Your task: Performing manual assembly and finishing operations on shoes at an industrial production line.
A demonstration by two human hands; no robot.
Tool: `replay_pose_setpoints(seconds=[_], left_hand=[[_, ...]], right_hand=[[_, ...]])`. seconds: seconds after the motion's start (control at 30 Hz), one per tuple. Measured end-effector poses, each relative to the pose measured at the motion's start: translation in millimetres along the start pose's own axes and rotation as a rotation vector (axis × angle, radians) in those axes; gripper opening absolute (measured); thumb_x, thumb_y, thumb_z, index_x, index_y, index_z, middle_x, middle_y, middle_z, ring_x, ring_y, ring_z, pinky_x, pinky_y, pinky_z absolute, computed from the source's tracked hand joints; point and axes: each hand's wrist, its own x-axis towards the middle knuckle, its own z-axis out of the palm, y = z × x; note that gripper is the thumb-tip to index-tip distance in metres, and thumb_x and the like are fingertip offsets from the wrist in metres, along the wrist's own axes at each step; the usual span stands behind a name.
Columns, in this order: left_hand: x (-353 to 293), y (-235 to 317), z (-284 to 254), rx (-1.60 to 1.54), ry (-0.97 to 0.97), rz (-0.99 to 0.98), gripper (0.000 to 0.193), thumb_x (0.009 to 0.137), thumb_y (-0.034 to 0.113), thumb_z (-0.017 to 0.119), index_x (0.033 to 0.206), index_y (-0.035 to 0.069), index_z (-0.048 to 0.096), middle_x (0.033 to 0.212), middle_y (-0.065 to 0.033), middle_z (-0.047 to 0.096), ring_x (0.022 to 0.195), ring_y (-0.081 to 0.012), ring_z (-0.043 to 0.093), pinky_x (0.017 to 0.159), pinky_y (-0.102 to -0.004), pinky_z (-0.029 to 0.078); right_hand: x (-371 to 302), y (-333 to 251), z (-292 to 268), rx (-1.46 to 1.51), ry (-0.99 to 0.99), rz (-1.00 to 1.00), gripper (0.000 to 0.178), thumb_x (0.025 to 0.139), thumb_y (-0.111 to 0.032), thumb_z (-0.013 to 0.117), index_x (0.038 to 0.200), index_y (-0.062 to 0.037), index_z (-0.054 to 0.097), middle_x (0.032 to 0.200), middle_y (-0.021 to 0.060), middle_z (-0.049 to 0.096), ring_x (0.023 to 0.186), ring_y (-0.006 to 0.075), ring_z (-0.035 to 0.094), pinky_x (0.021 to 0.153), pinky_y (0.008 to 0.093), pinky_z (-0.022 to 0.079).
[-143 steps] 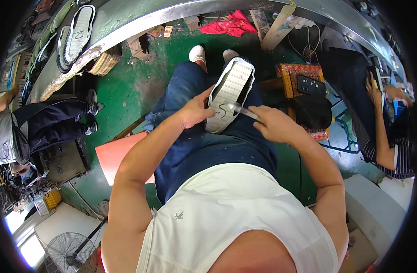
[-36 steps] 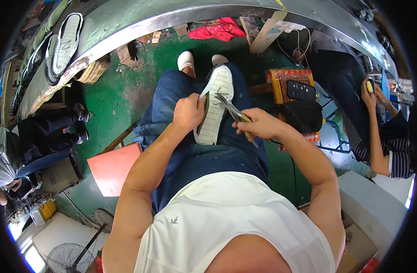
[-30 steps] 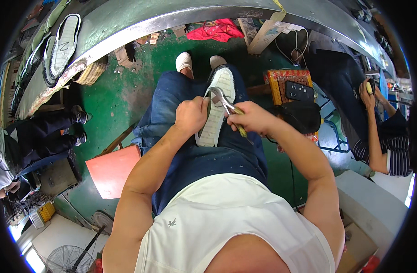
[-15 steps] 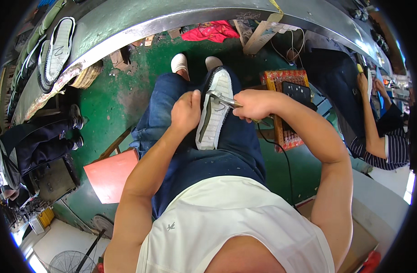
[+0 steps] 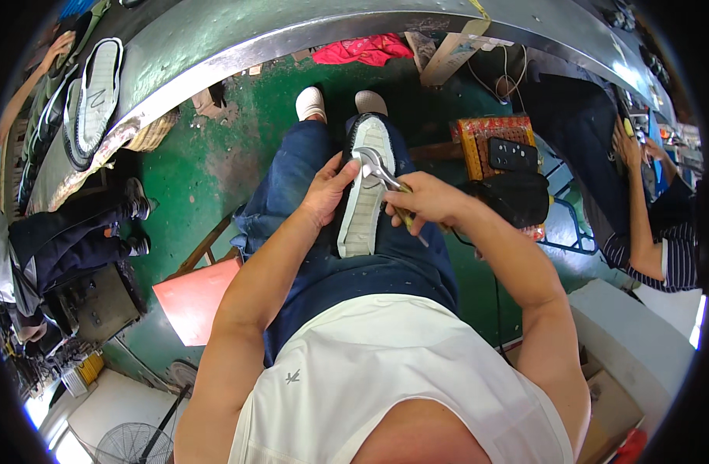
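A shoe [image 5: 363,220] lies sole side up along my lap, its pale insole showing inside a dark upper. My left hand [image 5: 328,190] is closed on the shoe's left edge, the thumb pressing near the rim; its other fingertips are partly hidden. In my right hand [image 5: 425,201] are metal lasting pliers [image 5: 378,167] with yellowish handles. Their curved jaws reach across the insole to the left edge, right beside my left thumb. Whether the jaws grip any material is too small to tell.
Ahead runs a metal-edged workbench [image 5: 292,40] with more shoes [image 5: 99,97] at its left. On my right, a beaded seat [image 5: 478,147] bears a black remote-like device [image 5: 512,155] and a black bag [image 5: 517,197]. A pink board [image 5: 197,300] is at my left; co-workers sit on both sides.
The pliers' head has turned toward the shoe's left edge, and their handles are spread wider. My left hand has opened from a fist-like hold and shifted toward the jaws. A co-worker's arm appears far left.
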Motion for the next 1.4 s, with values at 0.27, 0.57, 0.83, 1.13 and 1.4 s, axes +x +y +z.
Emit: replay_pose_setpoints(seconds=[0.27, 0.57, 0.83, 1.13, 1.4], left_hand=[[1.5, 8.0, 11.9, 0.034, 0.045, -0.076, 0.065, 0.092, 0.038, 0.074, 0.143, 0.005, 0.05, 0.127, -0.0084, 0.064, 0.116, -0.0198, 0.061, 0.101, -0.0372, 0.049], [13.7, 19.0, 27.7, 0.249, 0.228, -0.128, 0.059, 0.089, 0.028, 0.073, 0.134, -0.004, 0.051, 0.116, -0.014, 0.068, 0.108, -0.0213, 0.066, 0.094, -0.0357, 0.052], [4.5, 27.5, 46.8, 0.47, 0.145, -0.186, 0.051, 0.09, 0.029, 0.073, 0.129, 0.002, 0.054, 0.113, -0.0118, 0.067, 0.101, -0.0191, 0.065, 0.089, -0.034, 0.053], [10.9, 33.8, 21.8, 0.439, 0.052, -0.329, 0.077, 0.083, 0.042, 0.079, 0.144, 0.009, 0.045, 0.131, -0.0064, 0.063, 0.118, -0.021, 0.058, 0.095, -0.0449, 0.037], [12.0, 38.0, 30.1, 0.513, 0.045, -0.387, 0.082, 0.086, 0.039, 0.079, 0.149, 0.008, 0.038, 0.13, -0.0064, 0.063, 0.119, -0.0201, 0.059, 0.096, -0.0433, 0.038]], right_hand=[[14.8, 55.9, 30.3, 0.422, 0.0, -0.089, 0.022, 0.103, -0.027, 0.058, 0.098, -0.006, 0.059, 0.08, 0.0049, 0.064, 0.059, 0.0085, 0.055, 0.042, 0.021, 0.035], [-29.7, 35.5, -62.9, 0.14, -0.242, 0.104, 0.034, 0.102, -0.027, 0.057, 0.119, 0.0024, 0.061, 0.101, 0.0126, 0.071, 0.089, 0.0189, 0.073, 0.059, 0.027, 0.059], [4.1, -27.4, -34.1, -0.626, 0.139, -0.142, 0.047, 0.105, -0.037, 0.045, 0.09, 0.0043, 0.061, 0.077, 0.0154, 0.067, 0.077, 0.025, 0.069, 0.07, 0.0411, 0.053], [-23.6, 18.8, -35.9, -0.377, 0.105, -0.114, 0.039, 0.097, -0.031, 0.055, 0.084, 0.0048, 0.06, 0.078, 0.023, 0.066, 0.079, 0.0397, 0.067, 0.073, 0.0447, 0.051], [-44.1, 25.0, 11.2, -1.063, 0.133, -0.388, 0.023, 0.092, -0.019, 0.063, 0.097, 0.0037, 0.064, 0.091, 0.0242, 0.068, 0.087, 0.0422, 0.067, 0.082, 0.0484, 0.053]])
